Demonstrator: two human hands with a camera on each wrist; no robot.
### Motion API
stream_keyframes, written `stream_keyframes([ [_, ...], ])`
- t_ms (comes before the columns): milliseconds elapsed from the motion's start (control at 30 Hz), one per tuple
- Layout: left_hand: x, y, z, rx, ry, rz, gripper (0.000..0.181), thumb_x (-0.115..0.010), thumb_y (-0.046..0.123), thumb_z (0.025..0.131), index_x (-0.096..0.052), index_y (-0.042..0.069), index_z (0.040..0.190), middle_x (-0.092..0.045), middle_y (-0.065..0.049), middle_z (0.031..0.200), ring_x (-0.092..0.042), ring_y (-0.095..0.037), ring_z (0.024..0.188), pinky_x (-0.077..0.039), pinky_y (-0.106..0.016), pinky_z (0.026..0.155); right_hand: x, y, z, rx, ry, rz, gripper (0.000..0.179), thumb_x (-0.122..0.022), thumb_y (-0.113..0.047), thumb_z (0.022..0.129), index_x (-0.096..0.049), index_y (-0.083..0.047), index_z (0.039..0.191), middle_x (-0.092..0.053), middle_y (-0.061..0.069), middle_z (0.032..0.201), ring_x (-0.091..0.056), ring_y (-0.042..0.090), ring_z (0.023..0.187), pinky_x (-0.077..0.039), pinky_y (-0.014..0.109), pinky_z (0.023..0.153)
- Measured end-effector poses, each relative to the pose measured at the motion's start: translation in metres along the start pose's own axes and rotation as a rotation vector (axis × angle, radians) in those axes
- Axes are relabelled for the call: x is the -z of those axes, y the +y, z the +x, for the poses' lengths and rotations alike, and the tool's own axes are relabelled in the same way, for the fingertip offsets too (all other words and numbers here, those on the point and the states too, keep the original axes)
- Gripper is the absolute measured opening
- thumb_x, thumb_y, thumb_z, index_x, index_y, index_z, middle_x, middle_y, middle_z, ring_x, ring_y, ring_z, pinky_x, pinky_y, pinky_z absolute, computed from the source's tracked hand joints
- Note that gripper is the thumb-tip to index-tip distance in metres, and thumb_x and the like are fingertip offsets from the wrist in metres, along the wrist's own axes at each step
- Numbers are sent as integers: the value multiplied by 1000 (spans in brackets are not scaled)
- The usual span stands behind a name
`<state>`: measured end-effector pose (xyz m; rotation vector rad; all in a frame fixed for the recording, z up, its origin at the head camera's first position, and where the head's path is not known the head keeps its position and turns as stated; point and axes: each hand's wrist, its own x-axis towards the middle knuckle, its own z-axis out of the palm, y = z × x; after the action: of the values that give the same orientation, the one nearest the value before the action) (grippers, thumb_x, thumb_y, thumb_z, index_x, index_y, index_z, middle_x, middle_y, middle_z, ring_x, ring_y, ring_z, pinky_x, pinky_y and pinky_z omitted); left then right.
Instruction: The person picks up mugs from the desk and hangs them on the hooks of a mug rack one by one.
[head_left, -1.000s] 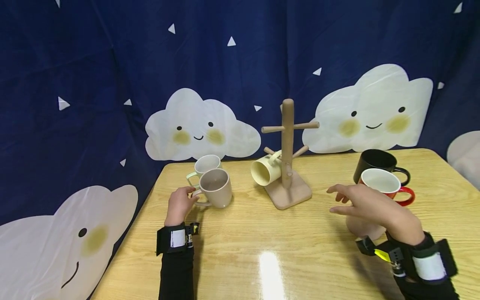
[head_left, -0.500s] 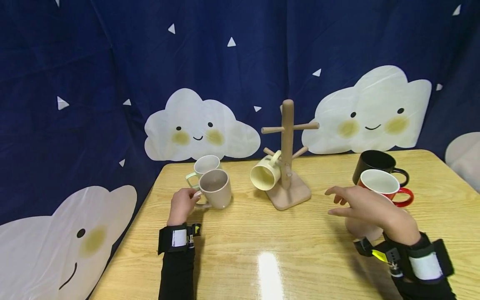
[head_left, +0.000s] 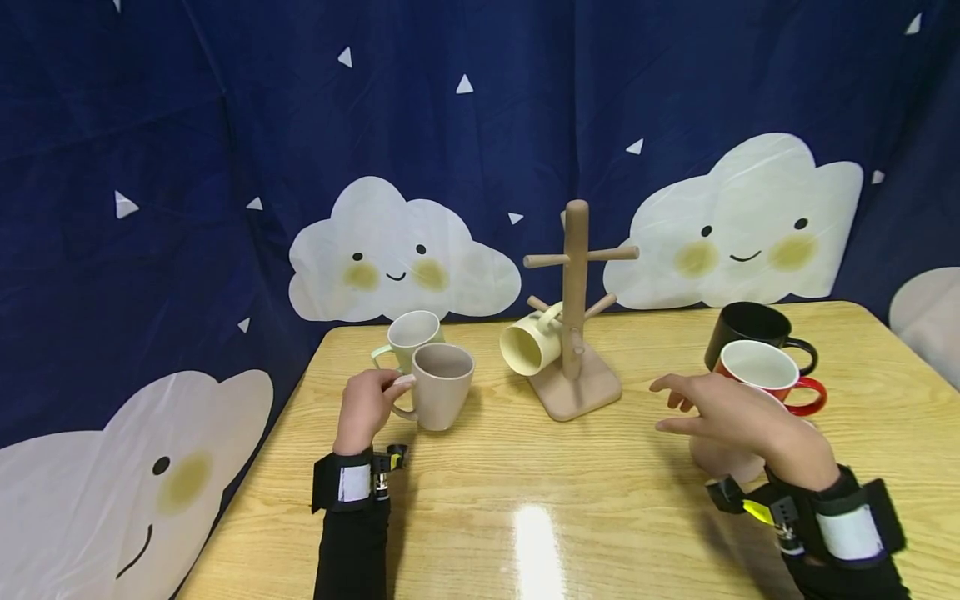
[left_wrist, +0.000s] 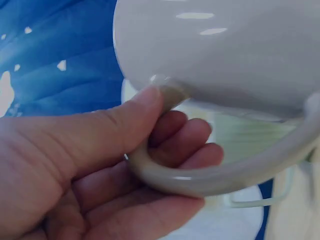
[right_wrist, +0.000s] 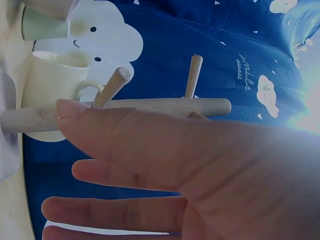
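My left hand (head_left: pixel 363 408) grips the handle of a beige-grey mug (head_left: pixel 444 396), which tilts slightly. In the left wrist view the thumb presses on top of the handle (left_wrist: pixel 200 181) and fingers curl through its loop. Just behind stands a pale green mug (head_left: pixel 411 332). My right hand (head_left: pixel 738 417) hovers with relaxed, spread fingers and holds nothing. Partly hidden under it is a pinkish mug (head_left: pixel 720 458), with a red mug (head_left: pixel 759 364) just behind. In the right wrist view the thumb (right_wrist: pixel 120 132) overlaps the wooden mug tree (right_wrist: pixel 165 106).
At the middle of the table (head_left: pixel 465 517) stands the wooden mug tree, pegs sticking out on several sides. A cream mug (head_left: pixel 527 346) hangs from a low left peg. A black mug (head_left: pixel 750 329) stands at the back right. A dark blue curtain (head_left: pixel 420 125) closes off the rear.
The left hand has taken hold of the beige-grey mug's handle; the mug has shifted slightly right and toward me, and tilted. The right hand has barely moved.
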<state>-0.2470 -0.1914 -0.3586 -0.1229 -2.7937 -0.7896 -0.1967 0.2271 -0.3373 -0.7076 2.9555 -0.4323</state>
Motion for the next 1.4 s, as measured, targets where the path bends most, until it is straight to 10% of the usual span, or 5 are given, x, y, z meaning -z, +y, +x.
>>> stream_keyframes([
  [400,25,20,-13,-44,39,-83,21,-62,19,87,-70,4,99,-67,-11,83,-51,-21,69,-39,-27,60,3,0,1,9,13,1,45,-69,-34,80,-59,-5,112,-67,1,87,-64,16,79,-51,34,67],
  [1400,14,58,-26,-162,-49,-267,19,-64,16,85,-71,4,99,-70,-9,90,-59,-16,76,-50,-30,70,4,1,-2,16,29,16,45,-69,-32,80,-59,-3,113,-67,2,87,-64,18,79,-50,34,66],
])
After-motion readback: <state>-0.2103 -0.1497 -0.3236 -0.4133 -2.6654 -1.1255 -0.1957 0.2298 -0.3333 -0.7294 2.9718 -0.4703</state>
